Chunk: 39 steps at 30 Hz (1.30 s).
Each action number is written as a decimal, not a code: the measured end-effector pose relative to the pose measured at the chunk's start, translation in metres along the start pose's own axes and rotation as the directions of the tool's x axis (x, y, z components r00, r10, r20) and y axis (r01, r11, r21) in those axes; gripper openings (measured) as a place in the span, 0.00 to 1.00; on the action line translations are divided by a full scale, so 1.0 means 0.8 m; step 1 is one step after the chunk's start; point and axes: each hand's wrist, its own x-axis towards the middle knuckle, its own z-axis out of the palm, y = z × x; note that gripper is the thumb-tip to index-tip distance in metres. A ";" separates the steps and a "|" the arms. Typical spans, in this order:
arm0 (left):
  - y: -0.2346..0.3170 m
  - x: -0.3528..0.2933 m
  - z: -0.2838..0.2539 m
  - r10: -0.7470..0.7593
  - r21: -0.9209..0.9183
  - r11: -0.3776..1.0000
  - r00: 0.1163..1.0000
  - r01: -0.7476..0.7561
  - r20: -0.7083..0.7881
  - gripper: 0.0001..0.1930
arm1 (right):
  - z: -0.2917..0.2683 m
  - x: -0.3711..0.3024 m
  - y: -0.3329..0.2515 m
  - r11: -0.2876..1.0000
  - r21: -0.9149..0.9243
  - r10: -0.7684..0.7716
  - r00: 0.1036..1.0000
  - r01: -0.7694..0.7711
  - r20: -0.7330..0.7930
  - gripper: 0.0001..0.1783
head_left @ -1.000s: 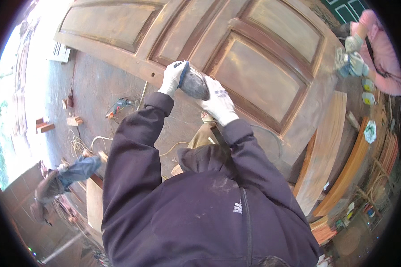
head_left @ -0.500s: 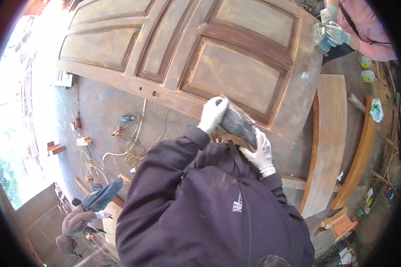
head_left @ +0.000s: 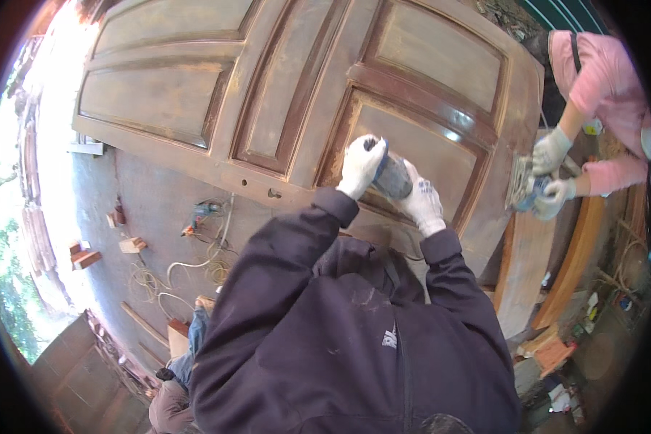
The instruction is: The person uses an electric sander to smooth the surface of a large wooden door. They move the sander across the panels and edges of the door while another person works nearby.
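Note:
A dark grey, worn piece of sandpaper (head_left: 394, 179), as far as its look tells, is bent into a curve between my hands. My left hand (head_left: 364, 165), in a white glove, is closed on its left end. On its right side my right hand (head_left: 422, 200), also gloved, grips the other end, its fingertips partly hidden. Both hands are over the lower moulding of a panel on the large brown wooden door (head_left: 308, 170), which lies flat in front of me. Blur hides whether the sandpaper touches the wood.
At the right a co-worker in pink sleeves holds a blue sander (head_left: 534, 189) at the door's end. Wooden boards (head_left: 573, 264) lie right of me. A power drill (head_left: 204, 211), cords (head_left: 195, 262) and wood blocks (head_left: 84, 257) are on the floor left. Another person (head_left: 172, 406) bends low at lower left.
My hands have moved forward over the door's panel with the sandpaper, from near its front edge. The co-worker's sander has shifted nearer along the door's end. My view has shifted slightly.

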 end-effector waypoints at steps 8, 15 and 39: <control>0.089 0.174 0.027 0.038 0.138 0.989 0.996 -0.048 0.077 0.23 | -0.087 0.152 -0.027 1.000 -0.021 0.021 0.993 -0.024 -0.118 0.51; 0.112 0.219 0.103 -0.028 0.158 0.987 0.979 -0.004 0.202 0.25 | -0.138 0.192 0.051 0.999 0.005 0.044 0.994 -0.044 -0.105 0.50; 0.106 0.260 -0.038 -0.187 -0.188 0.968 0.978 0.168 -0.091 0.19 | -0.151 0.286 -0.086 0.972 -0.200 -0.092 0.981 0.126 0.171 0.46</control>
